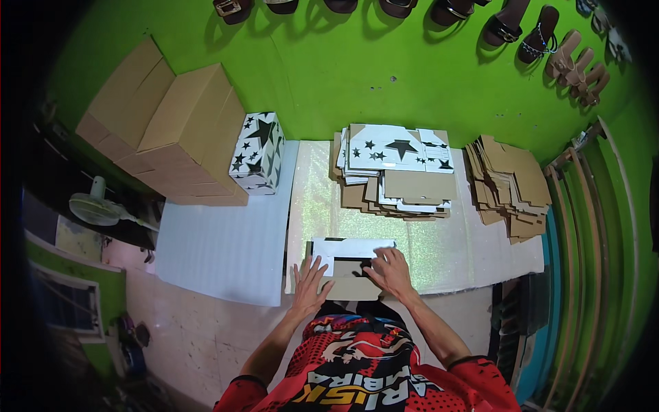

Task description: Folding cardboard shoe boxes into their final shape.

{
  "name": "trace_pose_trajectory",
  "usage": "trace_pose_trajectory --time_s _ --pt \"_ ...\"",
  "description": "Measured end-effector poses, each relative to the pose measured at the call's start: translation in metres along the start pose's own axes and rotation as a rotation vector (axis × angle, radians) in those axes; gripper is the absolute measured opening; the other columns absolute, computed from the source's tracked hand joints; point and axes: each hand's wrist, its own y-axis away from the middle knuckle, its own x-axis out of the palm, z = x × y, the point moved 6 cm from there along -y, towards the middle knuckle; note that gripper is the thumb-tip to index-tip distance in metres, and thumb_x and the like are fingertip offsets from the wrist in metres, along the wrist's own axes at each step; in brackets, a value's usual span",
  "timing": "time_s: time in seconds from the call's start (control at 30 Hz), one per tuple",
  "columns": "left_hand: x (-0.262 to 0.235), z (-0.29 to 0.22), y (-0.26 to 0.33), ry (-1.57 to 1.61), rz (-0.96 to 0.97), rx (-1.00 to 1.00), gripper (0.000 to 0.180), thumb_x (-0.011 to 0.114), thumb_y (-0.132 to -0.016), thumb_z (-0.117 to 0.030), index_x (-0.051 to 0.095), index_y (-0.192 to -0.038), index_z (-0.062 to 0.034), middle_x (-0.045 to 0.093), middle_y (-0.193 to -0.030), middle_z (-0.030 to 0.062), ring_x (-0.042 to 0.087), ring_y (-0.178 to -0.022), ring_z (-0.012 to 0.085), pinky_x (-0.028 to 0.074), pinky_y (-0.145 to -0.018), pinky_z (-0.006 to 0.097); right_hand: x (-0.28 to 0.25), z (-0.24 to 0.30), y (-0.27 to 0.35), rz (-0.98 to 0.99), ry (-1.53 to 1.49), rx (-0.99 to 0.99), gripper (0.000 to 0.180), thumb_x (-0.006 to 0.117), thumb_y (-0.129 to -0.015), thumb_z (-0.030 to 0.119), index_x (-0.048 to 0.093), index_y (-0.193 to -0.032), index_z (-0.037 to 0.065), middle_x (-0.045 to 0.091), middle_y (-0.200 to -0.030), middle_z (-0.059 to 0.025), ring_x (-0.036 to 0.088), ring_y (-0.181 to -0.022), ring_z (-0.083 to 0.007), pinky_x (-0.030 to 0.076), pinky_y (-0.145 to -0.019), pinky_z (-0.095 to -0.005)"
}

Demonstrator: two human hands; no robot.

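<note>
One flat box blank [350, 264] lies on the glittery mat [439, 240], near edge. Left hand [310, 283] spread flat, fingers wide; right hand [391, 269] presses its top. Two blank stacks [395, 172] behind.

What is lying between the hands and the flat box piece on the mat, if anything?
Nothing visible. The left hand and the right hand already rest on the flat box piece, which lies on the glittery mat. The stack of flat boxes sits farther back.
</note>
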Motion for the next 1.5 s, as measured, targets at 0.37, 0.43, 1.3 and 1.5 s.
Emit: trace_pose_trajectory --time_s 0.37,0.43,1.3,1.5 --pt "0.009 0.007 -0.016 0.16 -0.053 -0.112 0.037 0.055 -0.108 -0.025 0.064 -0.144 -0.0193 0.022 -0.174 0.018 0.015 -0.162 0.0413 0.022 -0.121 0.072 0.029 -0.005 -0.046 0.049 -0.064 -0.113 0.035 0.082 -0.089 0.038 0.063 -0.089 0.009 0.063 -0.139 -0.0151 0.056 -0.133 -0.0352 0.03 -0.123 -0.058" --pt "0.009 0.007 -0.015 0.131 -0.046 -0.113 0.04 0.053 -0.108 -0.024 0.062 -0.148 -0.0234 0.022 -0.174 0.0195 0.015 -0.162 0.0422 0.025 -0.121 0.072 0.029 -0.005 -0.046 0.03 -0.031 -0.126 0.034 0.081 -0.09 0.039 0.064 -0.091 0.009 0.063 -0.137 -0.0151 0.057 -0.13 -0.0352 0.032 -0.122 -0.0579" --pt "0.017 -0.033 -0.114 -0.119 0.163 0.254 0.082 0.079 -0.088 -0.051 0.049 -0.159 -0.0277 0.027 -0.173 0.0152 0.019 -0.162 0.0343 0.006 -0.128 0.067 -0.009 -0.025 0.03 -0.269 -0.043 0.002 0.025 0.079 -0.09 0.026 0.083 -0.113 0.016 0.066 -0.139 -0.018 0.057 -0.134 -0.0411 0.047 -0.111 -0.049" --pt "0.037 -0.026 -0.12 -0.172 0.146 0.306 0.076 0.071 -0.095 -0.054 0.046 -0.161 -0.0277 0.042 -0.167 0.0094 0.03 -0.158 0.0312 0.007 -0.126 0.07 -0.008 -0.025 0.029 -0.241 0.051 -0.002 0.028 0.079 -0.09 0.027 0.082 -0.116 0.016 0.065 -0.14 -0.0158 0.058 -0.131 -0.0414 0.048 -0.108 -0.0491"
